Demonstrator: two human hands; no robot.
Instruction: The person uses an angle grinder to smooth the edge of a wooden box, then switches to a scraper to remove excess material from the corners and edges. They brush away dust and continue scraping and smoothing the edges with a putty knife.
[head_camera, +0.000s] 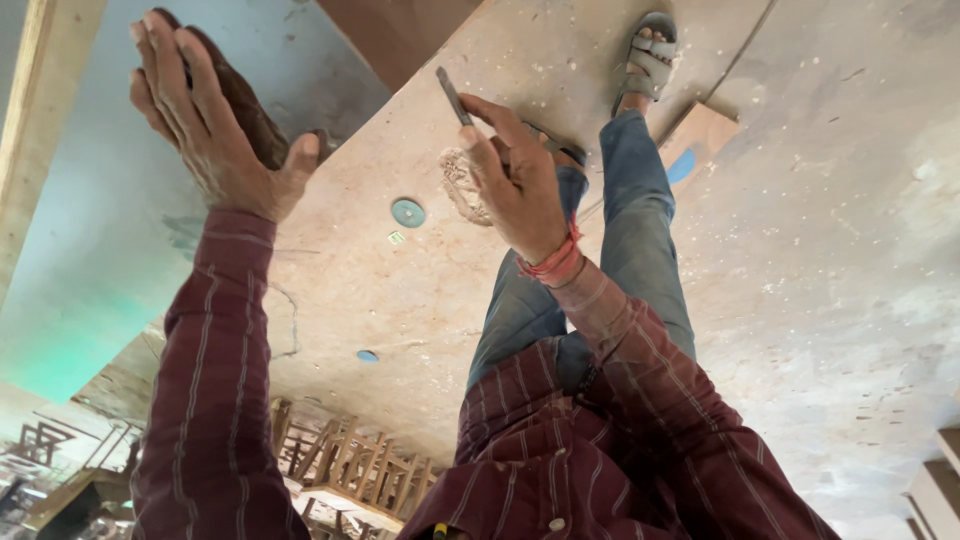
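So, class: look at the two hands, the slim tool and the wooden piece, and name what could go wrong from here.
1. The right hand holds a slim metal tool by fingertips only; it might slip or skid.
2. The left hand lies open-palmed against a dark wooden piece, not gripping it, so the piece could shift.
3. The sandalled foot and jeans-clad leg lie just beyond the tool; a slip could reach them.

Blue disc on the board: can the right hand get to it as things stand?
Probably yes. The blue disc lies bare on the board, just beside the right hand, with nothing between them. That hand does hold a thin metal tool, so its fingers are occupied.
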